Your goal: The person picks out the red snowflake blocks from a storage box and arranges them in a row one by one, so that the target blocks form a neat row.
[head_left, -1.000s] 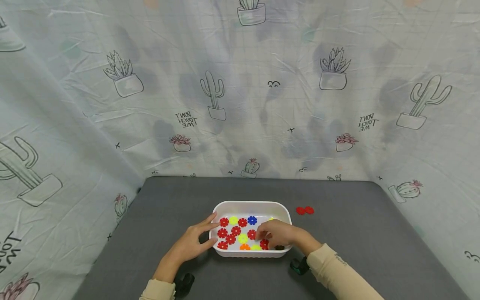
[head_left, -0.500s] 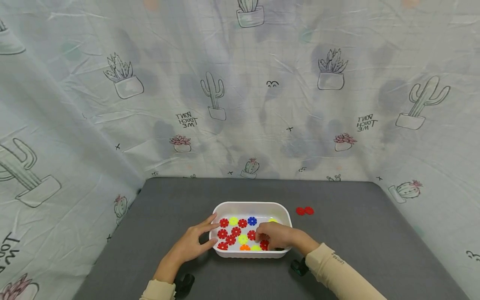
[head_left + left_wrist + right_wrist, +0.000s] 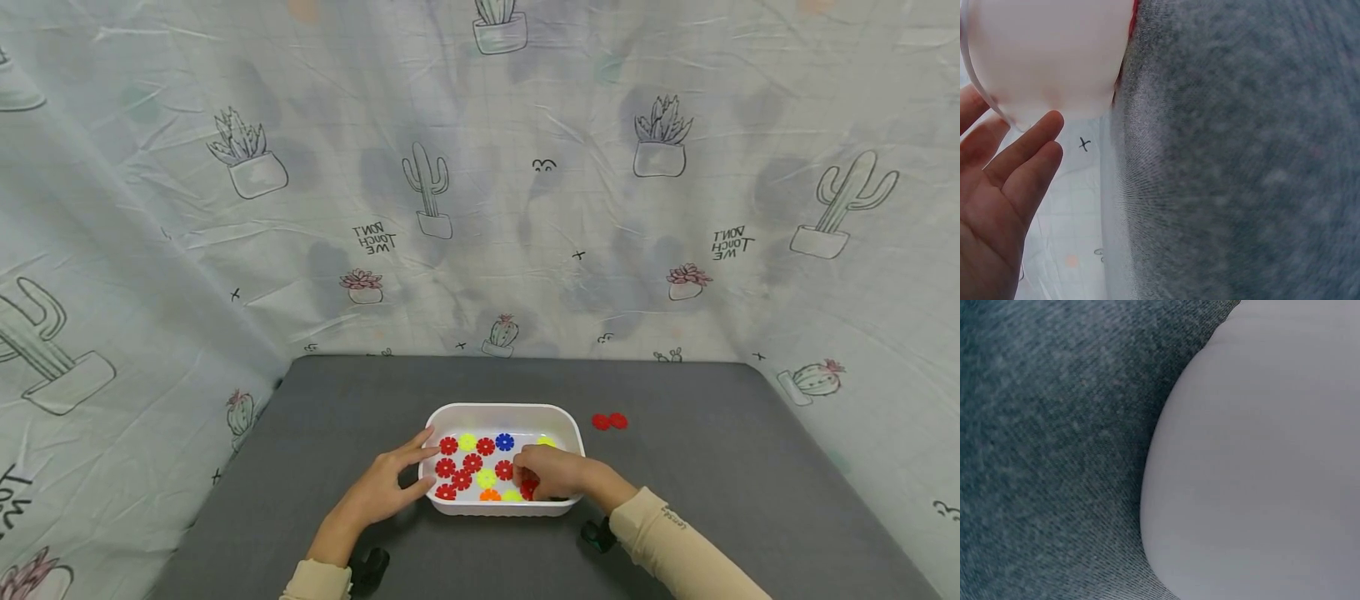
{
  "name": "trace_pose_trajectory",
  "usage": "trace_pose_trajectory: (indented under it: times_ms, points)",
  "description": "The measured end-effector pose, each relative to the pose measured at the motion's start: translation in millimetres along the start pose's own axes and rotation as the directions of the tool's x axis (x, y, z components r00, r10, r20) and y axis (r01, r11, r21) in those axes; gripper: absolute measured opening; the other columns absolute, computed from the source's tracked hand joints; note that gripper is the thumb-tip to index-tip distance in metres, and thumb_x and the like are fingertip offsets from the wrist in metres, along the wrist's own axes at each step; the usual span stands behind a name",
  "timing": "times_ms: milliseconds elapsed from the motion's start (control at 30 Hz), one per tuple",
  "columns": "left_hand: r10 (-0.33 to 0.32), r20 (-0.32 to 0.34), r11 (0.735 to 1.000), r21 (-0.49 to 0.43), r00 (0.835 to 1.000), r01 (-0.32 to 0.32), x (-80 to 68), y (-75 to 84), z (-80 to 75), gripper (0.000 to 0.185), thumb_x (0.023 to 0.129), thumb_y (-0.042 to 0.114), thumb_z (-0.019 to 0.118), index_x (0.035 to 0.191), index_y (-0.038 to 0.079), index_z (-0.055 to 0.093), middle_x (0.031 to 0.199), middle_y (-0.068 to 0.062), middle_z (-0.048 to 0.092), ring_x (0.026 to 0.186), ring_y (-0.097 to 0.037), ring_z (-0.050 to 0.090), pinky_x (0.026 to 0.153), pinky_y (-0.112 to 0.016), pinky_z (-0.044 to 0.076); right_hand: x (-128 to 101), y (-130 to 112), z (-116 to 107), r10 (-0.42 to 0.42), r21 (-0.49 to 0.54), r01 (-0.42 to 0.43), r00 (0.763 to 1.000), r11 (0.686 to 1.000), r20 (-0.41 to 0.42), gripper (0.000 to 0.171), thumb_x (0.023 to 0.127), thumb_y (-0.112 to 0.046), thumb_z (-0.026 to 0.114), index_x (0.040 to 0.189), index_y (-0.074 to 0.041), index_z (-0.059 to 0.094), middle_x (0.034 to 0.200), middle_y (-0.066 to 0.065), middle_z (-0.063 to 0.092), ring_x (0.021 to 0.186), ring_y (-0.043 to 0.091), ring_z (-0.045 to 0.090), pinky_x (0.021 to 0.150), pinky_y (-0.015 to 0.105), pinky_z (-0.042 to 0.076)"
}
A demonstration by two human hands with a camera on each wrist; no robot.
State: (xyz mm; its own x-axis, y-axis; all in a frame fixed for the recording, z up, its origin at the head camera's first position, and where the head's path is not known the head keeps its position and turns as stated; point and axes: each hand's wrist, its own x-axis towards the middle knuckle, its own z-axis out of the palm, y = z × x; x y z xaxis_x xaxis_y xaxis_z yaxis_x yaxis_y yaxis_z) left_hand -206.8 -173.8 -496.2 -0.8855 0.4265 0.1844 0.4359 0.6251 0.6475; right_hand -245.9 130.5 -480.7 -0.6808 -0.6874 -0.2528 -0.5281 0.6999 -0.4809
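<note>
Cactus-printed cloth hangs behind and to both sides of a grey table (image 3: 712, 467), its pale folds reaching down to the far edge. Near the middle of the near half sits a white tray (image 3: 501, 409) with rounded corners, holding flat flower-shaped pieces (image 3: 472, 462) in red, yellow, blue and orange, scattered over its floor. Two more red pieces (image 3: 609, 422) lie touching each other on the table just right of the tray's far right corner.

The left hand (image 3: 386, 483) rests against the tray's left wall, fingers straight and spread, the forefinger tip up at the rim; its grip is open and holds nothing. From the left wrist view the same fingers (image 3: 1025, 156) lie along the white outer wall (image 3: 1047, 56), with the grey table running beside them.

The right hand (image 3: 551, 473) reaches into the tray's near right part, fingers curled down over the pieces there, touching a red one (image 3: 529, 486). Whether that grip has closed on a piece or only lies on it cannot be told, since the knuckles hide the fingertips. The right wrist view shows only the tray's white wall (image 3: 1260, 462) against the grey table. Both forearms wear cream sleeves (image 3: 675, 542).
</note>
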Motion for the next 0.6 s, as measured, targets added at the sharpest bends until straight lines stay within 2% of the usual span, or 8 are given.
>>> trace_pose_trajectory:
  times_ms: [400, 600]
  points:
    - [0.001, 0.000, 1.000, 0.003, 1.000, -0.001, -0.4, 0.2, -1.0, 0.049, 0.088, 0.035, 0.063, 0.131, 0.012, 0.058, 0.152, -0.002, 0.036, 0.135, -0.028, 0.041, 0.102, -0.057, 0.038, 0.4, -2.6, -2.3, -0.021, -0.018, 0.021, 1.000, 1.000, 0.001, 0.022, 0.077, -0.005, 0.074, 0.086, -0.021, 0.062, 0.087, -0.011, 0.051, 0.079, 0.004, 0.046, 0.070, 0.016, 0.044]
    - [0.003, 0.001, 1.000, 0.000, 1.000, -0.003, -0.3, -0.9, -1.2, 0.050, 0.088, 0.036, 0.063, 0.131, 0.011, 0.058, 0.152, -0.003, 0.036, 0.135, -0.029, 0.041, 0.102, -0.058, 0.037, -1.5, -4.6, -4.4, -0.024, 0.030, 0.024, 1.000, 0.999, 0.003, 0.022, 0.077, -0.003, 0.074, 0.087, -0.021, 0.064, 0.087, -0.011, 0.055, 0.079, 0.005, 0.049, 0.070, 0.016, 0.046]
